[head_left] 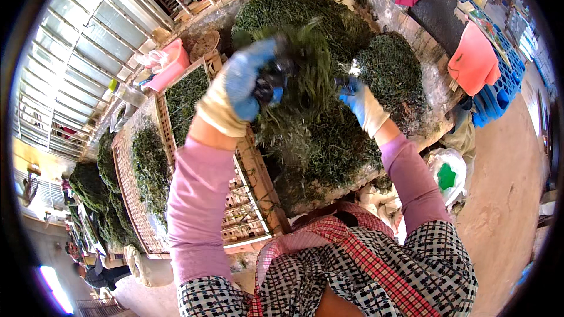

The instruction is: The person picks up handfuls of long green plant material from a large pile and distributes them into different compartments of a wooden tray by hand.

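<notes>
The work went on in an open, sunlit yard with a pale concrete floor (505, 188), a corrugated metal roof (76, 53) running off on the left, and a rough grey concrete desk (437, 91) carrying heaps of dark green, stringy plant strands (329, 141).

As far as could be judged, the sorting was partway through. Some of the green stuff already lay spread thin on flat woven bamboo trays (132, 194) to the left, while a thick mound remained on the desk in front of the person, with two more mounds behind it.

The left hand (244, 85), in a blue-palmed cream knitted glove, was closed around a dark clump at the base of a loose tuft of green strands (305, 58) lifted above the mound. The right hand (361, 103), gloved the same, was closed on strands at the tuft's right side; how tightly could not be told through the blur.

The strands looked fine, wiry and tangled, matte rather than glossy. The trays showed a slatted weave in light tan. Pink and red cloths (473, 58) hung limp over a blue plastic crate (499, 91), and a white plastic bag (449, 170) sat crumpled by the desk edge.
</notes>
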Tool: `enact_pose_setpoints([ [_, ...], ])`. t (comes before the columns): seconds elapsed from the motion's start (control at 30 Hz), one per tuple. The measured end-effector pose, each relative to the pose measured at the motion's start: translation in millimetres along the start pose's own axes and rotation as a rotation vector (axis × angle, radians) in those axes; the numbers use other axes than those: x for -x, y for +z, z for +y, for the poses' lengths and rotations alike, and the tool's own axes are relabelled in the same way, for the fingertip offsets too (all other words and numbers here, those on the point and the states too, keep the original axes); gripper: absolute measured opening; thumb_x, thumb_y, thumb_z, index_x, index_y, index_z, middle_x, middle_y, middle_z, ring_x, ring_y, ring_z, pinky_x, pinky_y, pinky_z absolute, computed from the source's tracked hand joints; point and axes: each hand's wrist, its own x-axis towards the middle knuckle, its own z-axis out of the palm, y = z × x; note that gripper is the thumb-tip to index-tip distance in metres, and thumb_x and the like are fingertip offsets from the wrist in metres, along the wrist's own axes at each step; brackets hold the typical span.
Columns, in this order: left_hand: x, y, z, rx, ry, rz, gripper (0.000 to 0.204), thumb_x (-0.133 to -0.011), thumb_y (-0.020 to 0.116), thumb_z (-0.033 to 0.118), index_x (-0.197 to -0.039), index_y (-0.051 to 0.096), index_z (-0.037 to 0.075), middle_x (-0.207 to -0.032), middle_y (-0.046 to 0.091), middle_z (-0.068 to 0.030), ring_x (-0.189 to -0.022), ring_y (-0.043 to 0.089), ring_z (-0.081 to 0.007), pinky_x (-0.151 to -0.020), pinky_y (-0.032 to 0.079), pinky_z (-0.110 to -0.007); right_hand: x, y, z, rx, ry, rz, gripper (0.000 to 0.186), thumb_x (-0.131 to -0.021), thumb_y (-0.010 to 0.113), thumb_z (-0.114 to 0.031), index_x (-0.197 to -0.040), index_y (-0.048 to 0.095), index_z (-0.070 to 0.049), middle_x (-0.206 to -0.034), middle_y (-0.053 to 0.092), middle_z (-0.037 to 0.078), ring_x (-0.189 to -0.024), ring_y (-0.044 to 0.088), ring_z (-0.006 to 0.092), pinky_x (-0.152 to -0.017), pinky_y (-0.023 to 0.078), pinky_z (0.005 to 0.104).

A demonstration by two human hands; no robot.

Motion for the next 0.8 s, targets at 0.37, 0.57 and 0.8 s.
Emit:
enact_pose_setpoints([
  [0.37,-2,28,36,0.13,0.121,0.163,0.027,-0.099,0.056,0.023,-0.119,0.06,0.005,-0.084,0.062,-0.0038,-0.062,0.057,-0.0148,-0.05,0.047,-0.029,114,69,-79,0.825,-0.961,0.124,0.053,-0.08,0.073,-0.012,-0.13,0.058,-0.012,-0.112,0.065,0.014,-0.095,0.066,0.0287,-0.076,0.056,0.0386],
  [0.57,-17,46,84,-0.017,0.286,-0.205,0.033,-0.103,0.048,0.022,-0.124,0.056,-0.002,-0.095,0.063,-0.0098,-0.074,0.061,-0.016,-0.058,0.052,-0.029,73,117,-170,1.379,-1.279,0.416,0.044,-0.08,0.073,-0.029,-0.122,0.063,-0.021,-0.124,0.061,0.008,-0.116,0.057,0.031,-0.094,0.047,0.0477],
  [0.8,-45,37,142,-0.265,0.42,-0.064,0.03,-0.101,0.053,0.023,-0.119,0.055,-0.001,-0.086,0.064,-0.012,-0.07,0.063,-0.0178,-0.059,0.053,-0.027,35,118,-104,1.811,-0.31,-0.03,0.035,-0.096,0.055,-0.012,-0.131,0.055,-0.016,-0.129,0.06,0.01,-0.101,0.064,0.0257,-0.09,0.054,0.0384],
])
